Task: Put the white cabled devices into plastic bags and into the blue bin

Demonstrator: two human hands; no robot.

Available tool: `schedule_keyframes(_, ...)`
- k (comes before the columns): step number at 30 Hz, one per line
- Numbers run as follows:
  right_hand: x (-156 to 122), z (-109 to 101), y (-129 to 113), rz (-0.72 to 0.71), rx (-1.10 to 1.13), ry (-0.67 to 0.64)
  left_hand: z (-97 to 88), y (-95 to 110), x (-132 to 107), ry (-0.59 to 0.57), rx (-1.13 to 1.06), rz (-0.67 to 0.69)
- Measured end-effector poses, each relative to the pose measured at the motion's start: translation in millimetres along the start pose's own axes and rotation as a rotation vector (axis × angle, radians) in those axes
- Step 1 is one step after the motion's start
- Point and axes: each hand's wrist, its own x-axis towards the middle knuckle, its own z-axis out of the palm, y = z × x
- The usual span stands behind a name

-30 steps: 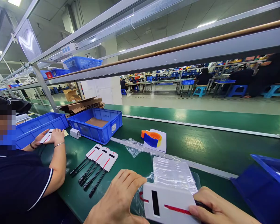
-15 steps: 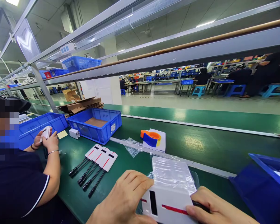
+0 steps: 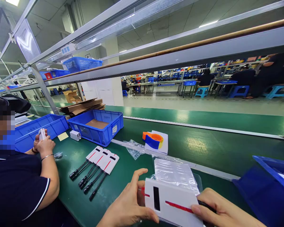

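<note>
Nearer than the clear bags, the right grip pinches the white case beside its cable; whether the left grip, curled at the opposite end, holds it is unclear. Better to support both ends, cable unbent.

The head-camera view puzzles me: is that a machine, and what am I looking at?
No machine: these are a person's bare hands, seen by a camera worn on that person's head, looking forward and down.

The right hand grips a flat white piece with a black window and red strip, beside its black cable. The left hand is at the opposite end, forefinger raised; how firmly it holds is unclear.

On the green table lie three similar white pieces with black cables, clear plastic bags and a blue bin. At left, a co-worker's hands hold another white item.
</note>
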Motion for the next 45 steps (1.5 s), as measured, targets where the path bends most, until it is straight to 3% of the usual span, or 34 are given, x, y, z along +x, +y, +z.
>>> schedule_keyframes(2, 9.3, 1.1, 3.1, -0.003, 0.02, 0.078, 4.6, -6.2, 2.4, 0.091, 0.032, 0.016)
schedule_keyframes(4, 22.0, 7.2, 8.1, 0.016, 0.073, 0.195, 9.8, -12.0, 3.9, 0.205, 0.215, 0.05)
schedule_keyframes(7, 40.8, 28.2, 10.4, 0.003, 0.19, 0.314, 20.2, -23.5, 6.6, 0.268, 0.442, 0.12)
schedule_keyframes(12, 53.0, 71.2, -4.2, -0.031, 0.362, 0.152, 36.5, -50.3, 12.9, 0.331, 0.664, 0.27)
schedule_keyframes(16, 51.4, 86.3, -9.0, -0.039, 0.429, 0.09, 38.6, -62.4, 11.1, 0.378, 0.713, 0.326)
schedule_keyframes(18, 50.9, 85.8, -6.4, -0.043, 0.413, 0.105, 34.6, -61.0, 7.1, 0.37, 0.65, 0.304)
schedule_keyframes(23, 48.4, 75.1, -3.6, -0.062, 0.336, 0.176, 13.4, -42.9, -5.7, 0.194, 0.22, 0.193)
schedule_keyframes(28, 45.0, 72.5, -6.2, -0.075, 0.318, 0.251, 7.2, -35.0, -9.5, 0.189, -0.048, 0.05)
schedule_keyframes(34, 44.9, 73.6, -3.0, -0.053, 0.296, 0.193, 16.9, -32.2, -6.7, 0.248, 0.03, 0.103)
schedule_keyframes(40, 38.3, 65.5, -18.0, -0.113, 0.307, 0.066, 13.2, -30.9, -7.0, 0.276, 0.182, 0.149)
schedule_keyframes(45, 36.6, 62.9, -24.6, -0.072, 0.211, 0.058, 14.1, -35.6, -6.7, 0.302, 0.232, 0.146)
